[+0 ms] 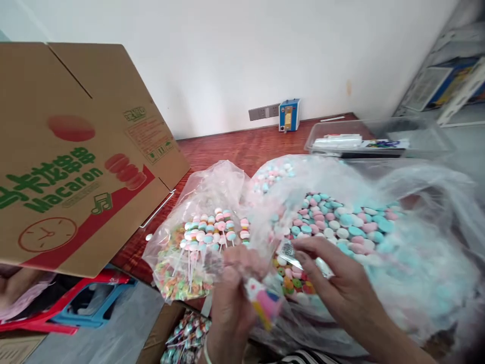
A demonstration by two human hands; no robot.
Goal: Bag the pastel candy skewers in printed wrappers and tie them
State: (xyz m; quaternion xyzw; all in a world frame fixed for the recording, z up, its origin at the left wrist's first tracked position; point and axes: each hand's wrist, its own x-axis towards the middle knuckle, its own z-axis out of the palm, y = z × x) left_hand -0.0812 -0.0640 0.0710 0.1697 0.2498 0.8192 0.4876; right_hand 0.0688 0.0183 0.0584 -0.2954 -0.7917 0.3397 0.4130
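Observation:
My left hand [231, 293] is closed around a small clear wrapper with a pink and yellow sweet [265, 301] in it, low in the middle of the head view. My right hand [329, 275] pinches the wrapper's upper end [293, 253] between thumb and fingers. Both hands hover over a big clear bag [397, 242] full of blue, pink and white round candies. Just left of it lies a smaller clear bag [193, 242] holding candy skewers on white sticks and small coloured rings.
A large Macaron cardboard box [76, 156] stands at the left on the red-brown wooden table [227, 146]. A clear plastic tray [364, 141] and a small blue device [289, 115] sit near the wall. Red and blue stools [83, 303] and a box of lollipops [185, 338] are below.

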